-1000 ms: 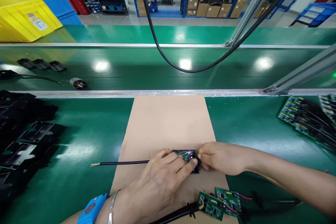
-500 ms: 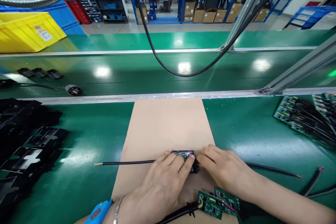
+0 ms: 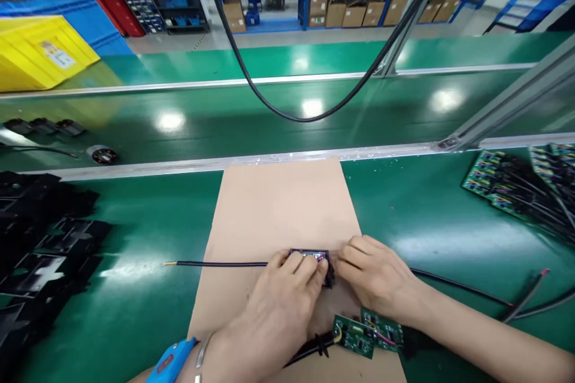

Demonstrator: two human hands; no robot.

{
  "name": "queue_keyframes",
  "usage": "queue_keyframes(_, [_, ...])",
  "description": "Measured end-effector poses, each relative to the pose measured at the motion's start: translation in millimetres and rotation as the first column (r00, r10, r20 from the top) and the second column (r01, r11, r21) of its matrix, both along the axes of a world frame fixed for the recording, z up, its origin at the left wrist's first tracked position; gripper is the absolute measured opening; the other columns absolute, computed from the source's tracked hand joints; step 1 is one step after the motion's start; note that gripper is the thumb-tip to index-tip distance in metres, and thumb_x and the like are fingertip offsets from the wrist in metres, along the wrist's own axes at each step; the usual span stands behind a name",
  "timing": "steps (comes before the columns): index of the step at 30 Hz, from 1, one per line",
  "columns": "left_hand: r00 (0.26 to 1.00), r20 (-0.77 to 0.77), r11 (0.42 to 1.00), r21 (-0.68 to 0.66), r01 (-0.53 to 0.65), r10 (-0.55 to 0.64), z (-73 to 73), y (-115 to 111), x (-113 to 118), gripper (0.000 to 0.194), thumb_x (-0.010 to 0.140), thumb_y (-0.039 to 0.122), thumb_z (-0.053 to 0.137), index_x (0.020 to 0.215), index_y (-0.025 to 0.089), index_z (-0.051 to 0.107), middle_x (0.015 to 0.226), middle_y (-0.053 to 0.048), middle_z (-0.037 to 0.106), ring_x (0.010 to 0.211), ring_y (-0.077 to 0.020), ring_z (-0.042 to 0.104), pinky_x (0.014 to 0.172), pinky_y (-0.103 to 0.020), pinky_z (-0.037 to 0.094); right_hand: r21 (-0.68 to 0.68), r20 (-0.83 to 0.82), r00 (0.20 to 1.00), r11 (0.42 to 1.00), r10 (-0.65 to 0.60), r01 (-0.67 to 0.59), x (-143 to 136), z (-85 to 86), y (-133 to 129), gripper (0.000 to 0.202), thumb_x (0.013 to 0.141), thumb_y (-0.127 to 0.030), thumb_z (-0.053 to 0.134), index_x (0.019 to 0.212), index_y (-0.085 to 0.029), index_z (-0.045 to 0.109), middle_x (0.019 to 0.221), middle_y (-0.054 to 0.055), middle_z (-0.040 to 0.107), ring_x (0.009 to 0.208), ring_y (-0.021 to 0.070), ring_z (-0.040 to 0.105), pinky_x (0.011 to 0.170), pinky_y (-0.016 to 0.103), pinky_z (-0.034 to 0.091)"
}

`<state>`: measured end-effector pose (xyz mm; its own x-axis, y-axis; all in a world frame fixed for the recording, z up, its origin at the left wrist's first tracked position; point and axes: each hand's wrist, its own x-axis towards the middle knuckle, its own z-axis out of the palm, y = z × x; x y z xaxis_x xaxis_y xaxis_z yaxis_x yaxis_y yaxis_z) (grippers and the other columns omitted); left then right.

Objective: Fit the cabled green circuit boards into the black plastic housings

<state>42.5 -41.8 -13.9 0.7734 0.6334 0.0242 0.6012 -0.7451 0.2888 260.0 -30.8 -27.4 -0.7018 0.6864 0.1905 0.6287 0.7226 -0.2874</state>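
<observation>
A small black plastic housing (image 3: 331,278) with a circuit board inside lies on the brown cardboard sheet (image 3: 278,203). My left hand (image 3: 283,305) covers most of it, fingers bent over its near side and fingertips pressing on the board. At the housing's right end, my right hand (image 3: 377,272) has its fingers pinched together where a black cable (image 3: 458,288) enters; the cable comes out behind that hand. Another black cable (image 3: 220,264) with a bare tip runs out leftward from under my left hand. Two green circuit boards (image 3: 354,335) with wires lie just below my hands.
Black plastic housings (image 3: 49,269) are piled on the left of the green bench. A bundle of wired circuit boards (image 3: 503,182) lies at the right. A black cable loop (image 3: 309,118) hangs ahead, beside a metal post (image 3: 507,93). A yellow bin (image 3: 45,54) stands far left.
The view has shifted slightly, so the bench items sit a little further left and higher. My left fingertips have curled in more over the board; my right hand stays at the housing's right end.
</observation>
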Motion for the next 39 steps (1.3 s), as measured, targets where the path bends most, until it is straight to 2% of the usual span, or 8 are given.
queue_keyframes(4, [0.987,0.157,1.000,-0.017,0.016,-0.013,8.5,3.4,-27.2,0.053,0.079,0.002,0.046,0.130,0.016,0.050,0.113,-0.009,0.058,0.104,-0.0232,0.052,0.094,-0.042,0.046,0.000,-0.071,0.997,1.000,-0.030,0.030,11.9,0.6,5.3,0.019,0.096,-0.023,0.047,0.099,-0.018,0.066,0.086,0.006,0.062,0.081,0.0177,0.049,0.069,0.032,0.033])
queue_keyframes(8, [0.941,0.305,0.989,-0.057,-0.134,0.145,7.8,8.5,-52.7,0.038,0.090,0.009,0.044,0.125,0.019,0.054,0.110,-0.008,0.060,0.098,-0.0195,0.055,0.084,-0.036,0.050,-0.032,-0.032,0.998,0.998,-0.054,0.053,15.6,13.1,11.2,0.017,0.094,-0.027,0.053,0.098,-0.018,0.067,0.088,0.006,0.063,0.086,0.0192,0.050,0.074,0.033,0.035])
queue_keyframes(11, [0.924,0.305,0.973,-0.080,-0.216,0.230,2.4,7.9,-59.0,0.034,0.092,0.012,0.044,0.124,0.019,0.055,0.107,-0.008,0.059,0.095,-0.0196,0.055,0.081,-0.036,0.051,-0.055,-0.034,0.997,0.997,-0.065,0.063,8.0,23.2,6.9,0.019,0.093,-0.018,0.047,0.097,-0.018,0.066,0.091,0.007,0.062,0.087,0.0203,0.049,0.076,0.035,0.037])
queue_keyframes(20, [1.000,0.008,0.998,0.062,-0.029,0.029,11.4,-5.5,-7.7,0.044,0.096,0.029,0.043,0.138,0.014,0.043,0.122,-0.009,0.058,0.103,-0.0251,0.050,0.092,-0.043,0.039,-0.077,0.053,0.980,0.977,-0.193,0.197,-4.8,15.4,-9.2,0.023,0.092,-0.015,0.042,0.101,-0.016,0.064,0.089,0.009,0.058,0.085,0.0228,0.049,0.076,0.038,0.043])
queue_keyframes(26, [0.989,-0.137,0.961,0.262,0.085,-0.050,0.3,-10.8,5.2,0.038,0.088,0.022,0.046,0.119,0.006,0.060,0.129,-0.014,0.055,0.112,-0.0297,0.044,0.098,-0.046,0.032,0.067,0.119,0.993,0.997,0.022,-0.030,2.0,12.5,1.1,0.031,0.089,-0.003,0.035,0.097,-0.010,0.064,0.086,0.011,0.057,0.078,0.0227,0.048,0.069,0.038,0.043])
queue_keyframes(31, [0.989,-0.136,0.985,0.154,0.079,-0.058,8.4,-8.8,8.9,0.045,0.085,0.025,0.048,0.125,0.006,0.055,0.129,-0.015,0.055,0.112,-0.0299,0.044,0.097,-0.046,0.033,0.072,0.005,0.988,0.985,0.157,-0.157,13.7,-2.6,14.8,0.030,0.094,-0.008,0.035,0.101,-0.012,0.064,0.087,0.009,0.060,0.081,0.0207,0.049,0.073,0.037,0.041])
queue_keyframes(36, [0.999,0.039,1.000,-0.030,-0.003,0.004,24.9,9.1,-10.0,0.040,0.092,0.021,0.043,0.131,0.016,0.050,0.119,-0.009,0.058,0.109,-0.0254,0.048,0.092,-0.044,0.038,-0.069,-0.113,0.993,0.996,0.041,-0.049,21.4,-0.1,17.5,0.027,0.091,-0.009,0.042,0.104,-0.018,0.064,0.096,0.008,0.061,0.089,0.0195,0.051,0.078,0.036,0.041])
queue_keyframes(39, [0.960,0.201,0.980,-0.087,-0.181,0.195,27.5,20.7,-37.7,0.036,0.091,0.020,0.045,0.125,0.019,0.054,0.113,-0.008,0.059,0.102,-0.0238,0.051,0.088,-0.042,0.041,-0.062,-0.127,0.991,0.997,-0.052,0.044,15.1,15.9,8.9,0.027,0.090,-0.012,0.047,0.112,-0.018,0.062,0.102,0.010,0.060,0.094,0.0226,0.049,0.080,0.039,0.040])
